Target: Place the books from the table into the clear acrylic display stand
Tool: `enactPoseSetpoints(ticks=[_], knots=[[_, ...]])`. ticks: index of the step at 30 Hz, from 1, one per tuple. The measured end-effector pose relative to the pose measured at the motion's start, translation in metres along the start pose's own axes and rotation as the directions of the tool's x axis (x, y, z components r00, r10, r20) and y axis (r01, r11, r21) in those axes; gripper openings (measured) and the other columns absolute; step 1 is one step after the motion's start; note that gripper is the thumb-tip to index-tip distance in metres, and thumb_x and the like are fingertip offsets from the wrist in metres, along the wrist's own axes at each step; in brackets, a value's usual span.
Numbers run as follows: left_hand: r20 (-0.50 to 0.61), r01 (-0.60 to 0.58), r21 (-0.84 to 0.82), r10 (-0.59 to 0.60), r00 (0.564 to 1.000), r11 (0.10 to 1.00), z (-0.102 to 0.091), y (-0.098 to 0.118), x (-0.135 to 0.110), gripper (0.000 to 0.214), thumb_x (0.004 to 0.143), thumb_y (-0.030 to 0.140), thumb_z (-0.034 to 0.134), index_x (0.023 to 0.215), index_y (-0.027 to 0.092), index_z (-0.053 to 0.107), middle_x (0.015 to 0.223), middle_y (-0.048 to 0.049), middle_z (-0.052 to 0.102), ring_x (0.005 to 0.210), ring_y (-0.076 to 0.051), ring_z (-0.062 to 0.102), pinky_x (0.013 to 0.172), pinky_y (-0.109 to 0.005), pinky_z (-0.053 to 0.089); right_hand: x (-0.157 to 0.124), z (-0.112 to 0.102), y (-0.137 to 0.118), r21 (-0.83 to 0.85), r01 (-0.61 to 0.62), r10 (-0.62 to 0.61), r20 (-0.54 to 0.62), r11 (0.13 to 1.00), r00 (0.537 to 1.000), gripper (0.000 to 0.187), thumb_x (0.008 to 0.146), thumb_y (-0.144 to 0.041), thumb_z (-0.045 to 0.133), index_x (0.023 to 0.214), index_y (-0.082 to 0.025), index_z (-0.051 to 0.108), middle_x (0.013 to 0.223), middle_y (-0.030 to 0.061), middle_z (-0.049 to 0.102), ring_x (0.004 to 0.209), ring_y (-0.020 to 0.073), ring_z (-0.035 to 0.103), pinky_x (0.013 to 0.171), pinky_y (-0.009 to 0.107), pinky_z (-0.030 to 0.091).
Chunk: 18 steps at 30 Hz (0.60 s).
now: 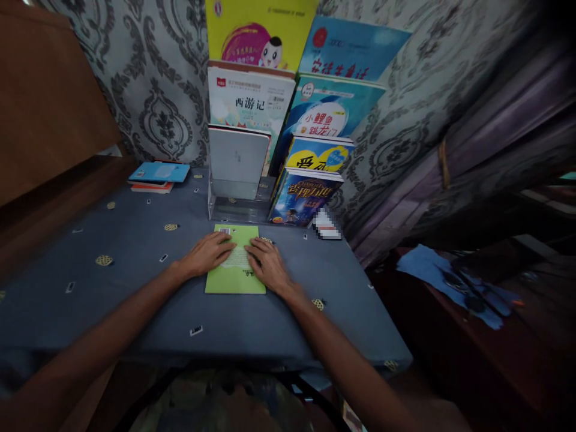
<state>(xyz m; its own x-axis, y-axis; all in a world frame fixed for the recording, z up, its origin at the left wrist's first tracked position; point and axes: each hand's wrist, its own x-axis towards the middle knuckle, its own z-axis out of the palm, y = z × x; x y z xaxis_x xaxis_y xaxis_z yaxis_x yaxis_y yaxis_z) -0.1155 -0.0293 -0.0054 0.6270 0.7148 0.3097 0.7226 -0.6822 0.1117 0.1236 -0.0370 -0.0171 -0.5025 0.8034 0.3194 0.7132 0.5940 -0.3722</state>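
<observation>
A green book (234,279) lies flat on the cloth-covered table, its barcode at the top left and dark print near the lower right. My left hand (207,253) rests on its left side with the fingers stretched across the cover. On the right side, my right hand (269,261) lies with its fingers spread over the edge. Just behind the book stands a clear acrylic book rack (238,210). It holds a grey-covered book (238,159) on the left and a dark blue book (306,195) at the front right.
Taller books, among them a yellow-green one (256,30) and a teal one (335,105), rise in the rack's back rows. A small stack with a blue book (159,172) sits at the back left. A blurred-out white item (327,225) lies right of the rack. Patterned curtain (164,123) hangs behind.
</observation>
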Motion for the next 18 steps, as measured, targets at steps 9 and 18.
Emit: enactPoseSetpoints(ticks=[9,18], knots=[[0.111,-0.011,0.011,0.009,0.994,1.0,-0.007,0.011,0.001,0.05,0.102,0.054,0.04,0.129,0.019,0.063,0.133,-0.0145,0.062,0.128,-0.029,0.054,0.11,-0.046,0.042,-0.002,0.002,0.004,0.065,0.024,-0.023,-0.011,0.998,1.0,0.034,0.094,-0.019,0.053,0.122,-0.018,0.072,0.131,0.0129,0.069,0.129,0.0254,0.056,0.111,0.046,0.042],[0.205,-0.099,0.038,0.089,0.975,0.994,-0.001,0.052,-0.022,0.084,0.09,0.079,0.038,0.153,0.023,0.037,0.16,-0.0158,0.039,0.151,-0.034,0.028,0.122,-0.054,0.019,-0.001,-0.004,0.0,0.172,0.022,-0.006,-0.098,0.985,0.995,0.033,0.094,-0.016,0.047,0.113,-0.019,0.074,0.11,0.0101,0.076,0.109,0.0239,0.064,0.102,0.042,0.049]])
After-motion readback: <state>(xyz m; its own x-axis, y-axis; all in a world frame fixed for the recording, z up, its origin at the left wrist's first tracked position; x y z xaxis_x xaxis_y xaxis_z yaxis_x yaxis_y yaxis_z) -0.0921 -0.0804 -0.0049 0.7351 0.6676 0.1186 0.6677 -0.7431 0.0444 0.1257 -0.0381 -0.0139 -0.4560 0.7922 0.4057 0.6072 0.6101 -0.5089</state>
